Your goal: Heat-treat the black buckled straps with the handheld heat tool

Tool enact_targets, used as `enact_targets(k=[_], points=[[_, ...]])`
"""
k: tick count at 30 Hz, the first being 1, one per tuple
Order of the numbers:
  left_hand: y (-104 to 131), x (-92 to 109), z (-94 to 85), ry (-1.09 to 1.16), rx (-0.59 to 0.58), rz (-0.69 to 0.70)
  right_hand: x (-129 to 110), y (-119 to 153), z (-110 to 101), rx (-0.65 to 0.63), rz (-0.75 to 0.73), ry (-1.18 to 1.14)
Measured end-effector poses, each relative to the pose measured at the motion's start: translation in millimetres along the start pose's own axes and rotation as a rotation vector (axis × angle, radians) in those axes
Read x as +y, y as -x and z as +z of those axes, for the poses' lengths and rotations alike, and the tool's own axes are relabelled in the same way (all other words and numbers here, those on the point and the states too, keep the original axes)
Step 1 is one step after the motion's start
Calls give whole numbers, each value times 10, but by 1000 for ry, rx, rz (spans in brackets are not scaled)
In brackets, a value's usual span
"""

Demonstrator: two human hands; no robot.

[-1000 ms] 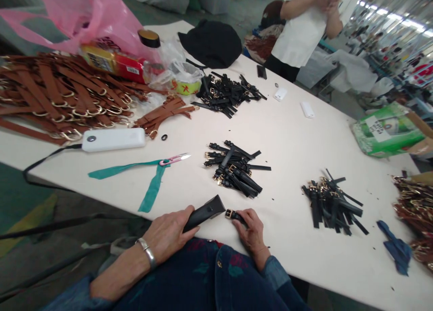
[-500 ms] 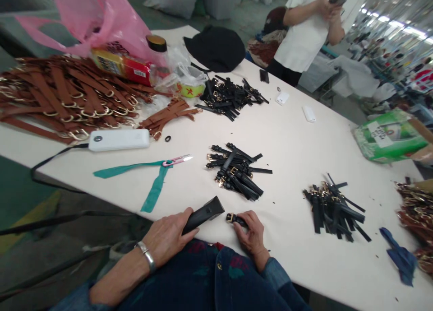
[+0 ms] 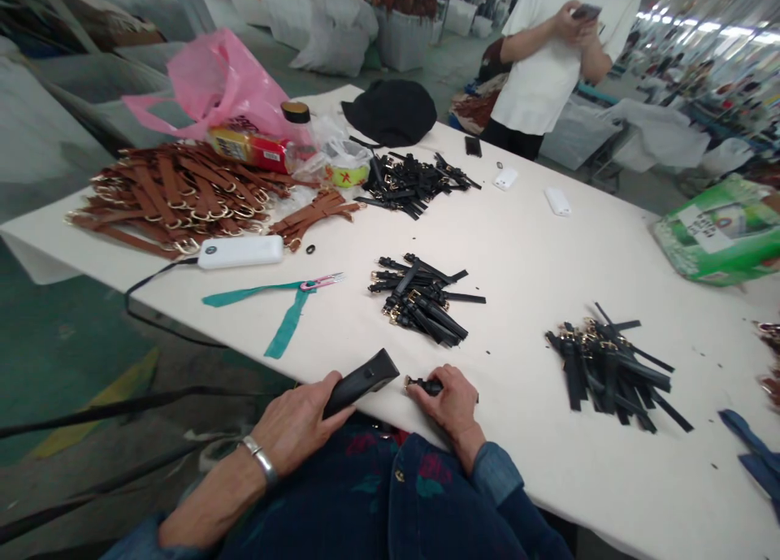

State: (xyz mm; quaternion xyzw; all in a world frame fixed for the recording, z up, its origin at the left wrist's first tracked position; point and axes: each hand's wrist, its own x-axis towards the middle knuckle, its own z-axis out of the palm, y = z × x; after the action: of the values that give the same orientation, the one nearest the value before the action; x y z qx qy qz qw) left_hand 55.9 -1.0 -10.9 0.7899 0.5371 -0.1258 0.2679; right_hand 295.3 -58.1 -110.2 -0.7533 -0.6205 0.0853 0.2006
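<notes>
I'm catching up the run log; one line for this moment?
left hand holds black handheld tool; right hand holds black buckled strap; ahead: black strap pile

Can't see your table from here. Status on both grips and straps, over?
Left grip: around black tool. Right grip: holding buckled strap, near tool's end. Strap pile beyond, not between.

On the table [image 3: 505, 300] a pink bag [image 3: 219, 80] sits behind a red and yellow packet [image 3: 253, 149], with a dark-lidded jar [image 3: 296, 113] and a black cap [image 3: 393, 111] to its right and a green package [image 3: 731, 243] farther right, while a person [image 3: 539, 84] in white stands beyond, holding a phone [image 3: 586, 12].
</notes>
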Motion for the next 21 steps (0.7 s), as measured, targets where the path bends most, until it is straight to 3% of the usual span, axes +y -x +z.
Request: enact_targets(k=[8, 21], points=[[63, 168, 104, -12, -8, 56, -13, -5, -4, -6, -31, 95], [-96, 314, 342, -85, -23, 116, 341, 126, 40, -7, -219, -315]])
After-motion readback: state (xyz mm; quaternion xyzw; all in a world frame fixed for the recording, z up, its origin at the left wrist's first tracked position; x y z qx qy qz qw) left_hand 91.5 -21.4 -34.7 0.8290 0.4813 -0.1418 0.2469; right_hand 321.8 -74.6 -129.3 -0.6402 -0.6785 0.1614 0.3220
